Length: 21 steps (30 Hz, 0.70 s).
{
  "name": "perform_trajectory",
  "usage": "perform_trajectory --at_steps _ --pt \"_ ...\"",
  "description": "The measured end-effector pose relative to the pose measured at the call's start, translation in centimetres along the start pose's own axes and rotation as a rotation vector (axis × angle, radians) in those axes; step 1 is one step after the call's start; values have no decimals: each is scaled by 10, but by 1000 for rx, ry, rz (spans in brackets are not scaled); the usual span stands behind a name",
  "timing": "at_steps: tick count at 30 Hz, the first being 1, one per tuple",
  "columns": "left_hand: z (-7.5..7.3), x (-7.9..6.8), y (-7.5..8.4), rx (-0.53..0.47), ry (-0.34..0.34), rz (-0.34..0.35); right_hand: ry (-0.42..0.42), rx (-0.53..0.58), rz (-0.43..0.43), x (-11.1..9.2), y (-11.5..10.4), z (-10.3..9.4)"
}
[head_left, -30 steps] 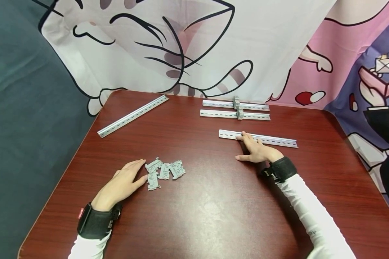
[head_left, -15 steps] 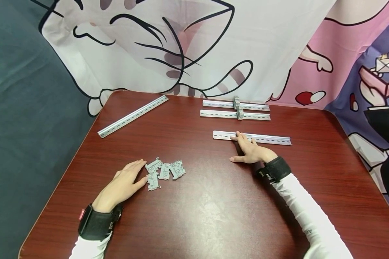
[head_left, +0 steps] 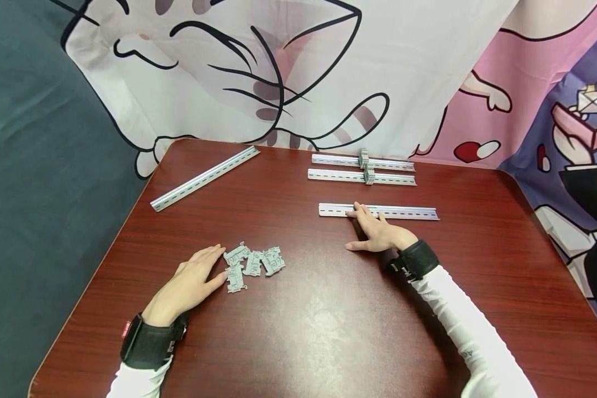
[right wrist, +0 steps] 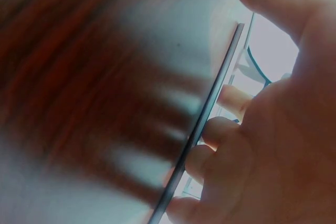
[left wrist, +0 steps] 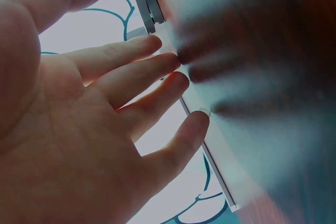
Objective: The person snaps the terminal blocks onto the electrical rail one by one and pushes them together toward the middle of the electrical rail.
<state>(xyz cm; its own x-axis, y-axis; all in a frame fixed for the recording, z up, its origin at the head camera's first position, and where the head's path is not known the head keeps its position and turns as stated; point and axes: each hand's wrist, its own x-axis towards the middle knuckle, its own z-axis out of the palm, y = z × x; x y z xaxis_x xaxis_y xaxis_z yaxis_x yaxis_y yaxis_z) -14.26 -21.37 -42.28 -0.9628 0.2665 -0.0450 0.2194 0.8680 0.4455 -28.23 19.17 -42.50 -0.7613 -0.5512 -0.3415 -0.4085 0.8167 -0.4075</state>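
Observation:
My right hand [head_left: 378, 232] lays its spread fingers on the left part of a slotted metal DIN rail [head_left: 410, 213], thumb on the table. In the right wrist view the rail's dark edge [right wrist: 202, 116] runs along the fingertips of that hand [right wrist: 273, 150]. Several flat grey terminal blocks [head_left: 236, 278] lie in a cluster at the left of the table. Beside them rests my left hand [head_left: 184, 287], fingers extended, with index finger and thumb tips right at the blocks. The left wrist view shows its palm [left wrist: 68, 124] and a dark block [left wrist: 144, 1] near the fingers.
Two more rails, one behind [head_left: 335, 160] and one in front [head_left: 333, 174], lie at the back, each with a group of grey blocks mounted mid-length. Another rail [head_left: 204, 178] lies diagonally at back left. A printed curtain [head_left: 328, 66] hangs behind the wooden table [head_left: 298, 342].
My right hand has slid the rail to the left and slightly toward me, and the rail has turned nearly level. The left hand and the terminal blocks have stayed in place.

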Motion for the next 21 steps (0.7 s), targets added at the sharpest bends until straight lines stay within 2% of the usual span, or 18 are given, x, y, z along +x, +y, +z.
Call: perform_trajectory --at_steps 11,21 --pt "1 0 0 4 14 9 25 17 -44 2 -8 2" --pt "1 -1 1 5 17 8 14 22 -81 5 -17 5"
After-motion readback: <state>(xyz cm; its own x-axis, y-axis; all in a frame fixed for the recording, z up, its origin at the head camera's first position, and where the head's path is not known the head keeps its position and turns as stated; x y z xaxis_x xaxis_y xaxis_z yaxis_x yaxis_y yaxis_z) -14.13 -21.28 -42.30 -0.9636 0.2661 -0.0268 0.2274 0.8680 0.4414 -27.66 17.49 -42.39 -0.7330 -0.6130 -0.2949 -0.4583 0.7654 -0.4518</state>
